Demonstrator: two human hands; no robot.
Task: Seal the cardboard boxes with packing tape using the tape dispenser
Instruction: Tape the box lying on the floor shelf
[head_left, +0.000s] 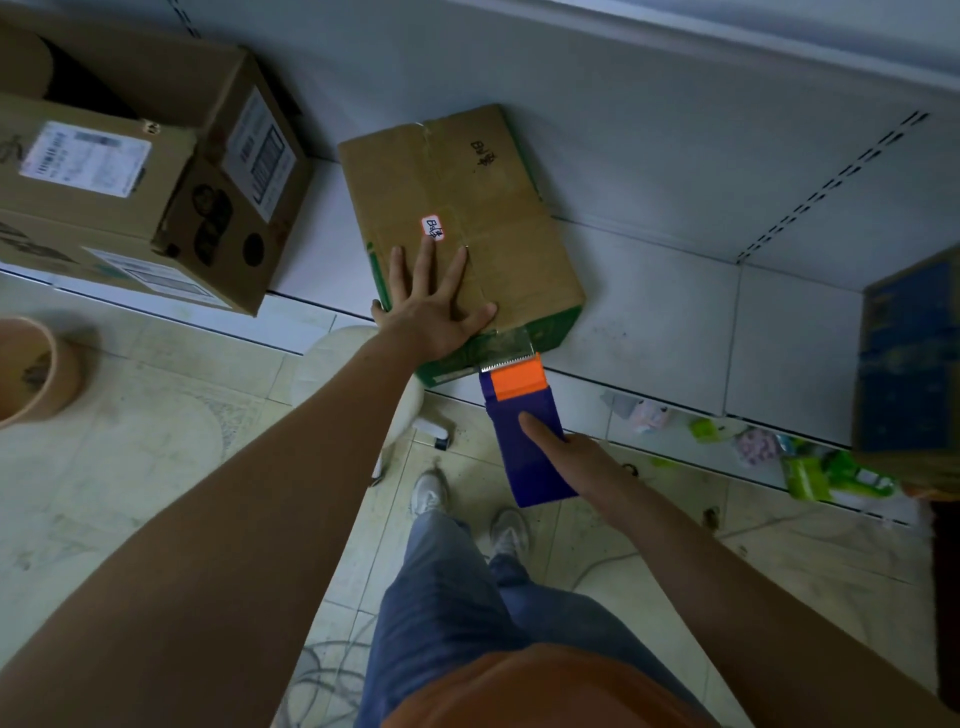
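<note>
Okay, my right hand (576, 457) grips the tape dispenser (524, 431), fingers wrapped under its purple body, index finger laid straight along the top. Its serrated blade sits just ahead of my knuckles, touching the near green edge of the cardboard box (457, 218), with a strip of tape (511, 340) running down over that edge. My left hand (436, 306) is flat and spread on the box top, fingers straight, gripping nothing, just left of the dispenser. To finish this strip well, I'd press the blade into the box side and twist to cut clean, keeping the left palm weighted so the box doesn't slide on the shelf (675, 312). Both arms reach forward, nearly straight.
</note>
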